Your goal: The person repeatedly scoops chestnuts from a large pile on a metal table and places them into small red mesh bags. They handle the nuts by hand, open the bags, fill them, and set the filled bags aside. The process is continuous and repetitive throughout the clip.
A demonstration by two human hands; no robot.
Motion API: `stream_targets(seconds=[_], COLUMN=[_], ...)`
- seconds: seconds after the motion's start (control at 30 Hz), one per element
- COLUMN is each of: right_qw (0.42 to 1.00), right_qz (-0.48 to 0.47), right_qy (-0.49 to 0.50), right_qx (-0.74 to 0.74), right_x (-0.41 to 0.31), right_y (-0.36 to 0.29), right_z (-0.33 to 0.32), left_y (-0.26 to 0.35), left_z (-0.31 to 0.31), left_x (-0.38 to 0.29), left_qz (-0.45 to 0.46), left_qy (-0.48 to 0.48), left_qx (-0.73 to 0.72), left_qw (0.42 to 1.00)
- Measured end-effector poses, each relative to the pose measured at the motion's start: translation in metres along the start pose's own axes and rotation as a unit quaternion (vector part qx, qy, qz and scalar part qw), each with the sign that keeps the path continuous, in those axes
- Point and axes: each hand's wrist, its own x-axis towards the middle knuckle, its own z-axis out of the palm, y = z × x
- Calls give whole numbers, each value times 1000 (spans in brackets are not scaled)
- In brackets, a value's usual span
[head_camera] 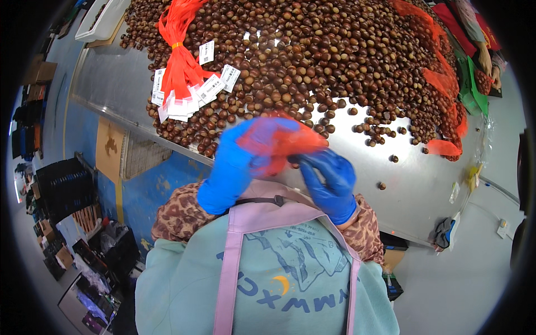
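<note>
Both hands wear blue gloves and meet at the near edge of a metal table (pixel 414 188). My left hand (pixel 238 159) holds a red mesh net bag (pixel 278 140), blurred by motion. My right hand (pixel 328 176) has its fingertips at the bag's lower right side; whether they grip the mesh is unclear. Behind the hands a wide heap of brown chestnuts (pixel 284 63) covers much of the table. A bundle of red net bags (pixel 178 63), tied with an orange band and bearing white printed tags (pixel 211 88), lies on the chestnuts at the left.
At the table's far left corner stands a white foam box (pixel 102 21). Filled red nets (pixel 441 83) lie along the right side. Beyond them, a co-worker's hands (pixel 488 65) are near a green bag (pixel 471 86). A few loose chestnuts (pixel 382 186) lie to the right of my right hand.
</note>
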Motion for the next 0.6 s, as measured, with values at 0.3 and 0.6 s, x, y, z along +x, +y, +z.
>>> stream_targets(seconds=[0.3,0.6], right_qw=[916,865], right_qz=[-151,-249], right_qy=[-245,-217], right_qx=[-279,-378], right_x=[-46,38], right_y=[109,155], right_z=[83,83], left_y=[14,8], left_z=[-61,-79], left_x=[-9,-9], left_qz=[238,157], left_qy=[94,186], left_qx=[166,141], left_qw=[952,960])
